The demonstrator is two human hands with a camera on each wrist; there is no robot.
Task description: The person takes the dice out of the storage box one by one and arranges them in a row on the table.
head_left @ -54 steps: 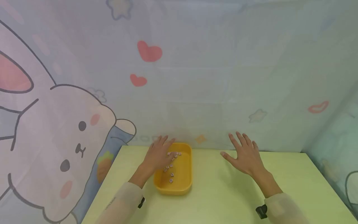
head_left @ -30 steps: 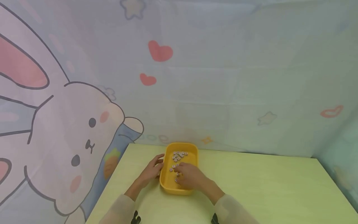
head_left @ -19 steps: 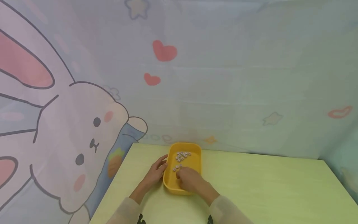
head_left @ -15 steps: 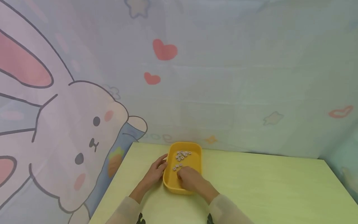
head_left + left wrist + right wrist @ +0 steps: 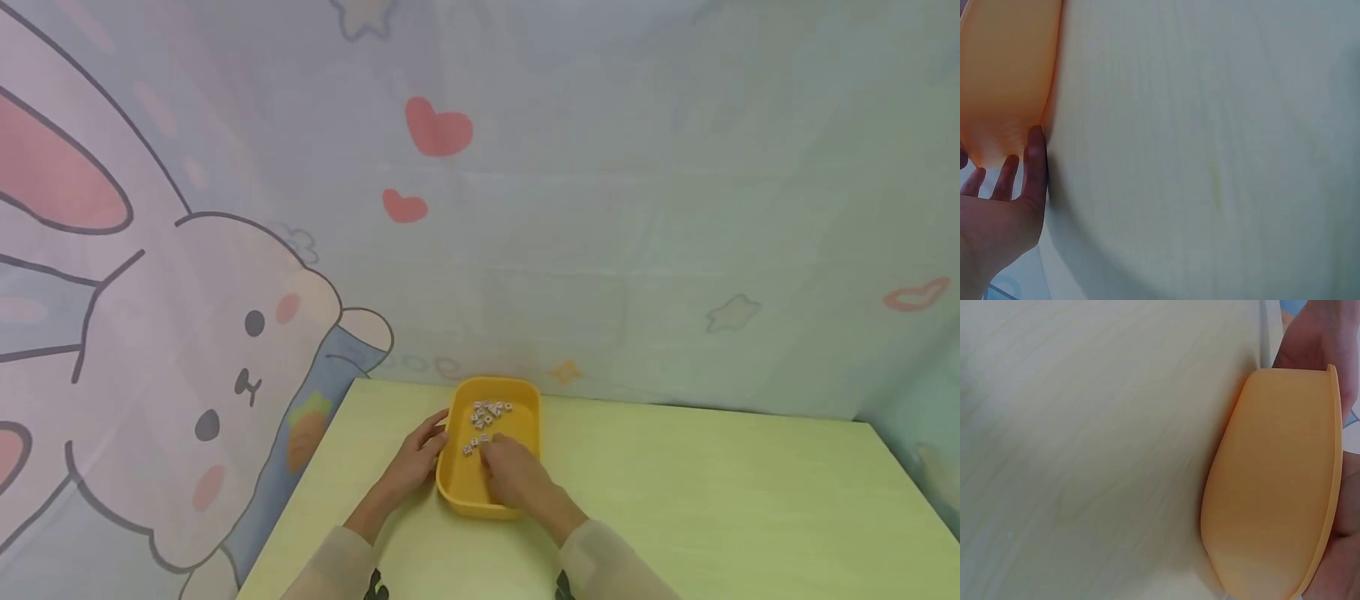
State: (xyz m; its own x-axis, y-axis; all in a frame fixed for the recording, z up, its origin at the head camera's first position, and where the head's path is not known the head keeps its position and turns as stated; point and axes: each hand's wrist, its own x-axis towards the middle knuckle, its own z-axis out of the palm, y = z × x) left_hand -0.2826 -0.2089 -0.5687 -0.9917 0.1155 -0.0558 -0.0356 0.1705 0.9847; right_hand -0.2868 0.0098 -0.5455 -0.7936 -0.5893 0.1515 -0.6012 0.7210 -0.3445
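Note:
In the head view a yellow plastic tray (image 5: 523, 422) stands on the pale green table. Several small white dice (image 5: 487, 420) with dark pips lie clustered at its far end. Three more dice (image 5: 474, 442) form a slanting line near its middle. My left hand (image 5: 412, 458) rests against the tray's left outer wall; in the left wrist view its fairly straight fingers (image 5: 1035, 162) touch that wall. My right hand (image 5: 513, 473) reaches into the near right part, fingers bent down toward the tray floor, close by the line of dice. I cannot tell whether its hidden fingertips hold a die.
The table (image 5: 712, 483) extends far to the right of the tray. Close behind the tray hangs a backdrop cloth (image 5: 600, 208) printed with a rabbit, hearts and stars. A dark wrist strap (image 5: 564, 585) shows below the right sleeve.
Both hands, earlier spread in the air, have come down: the left to the tray's side, the right into the tray. The right fingers have since shifted slightly toward the three dice.

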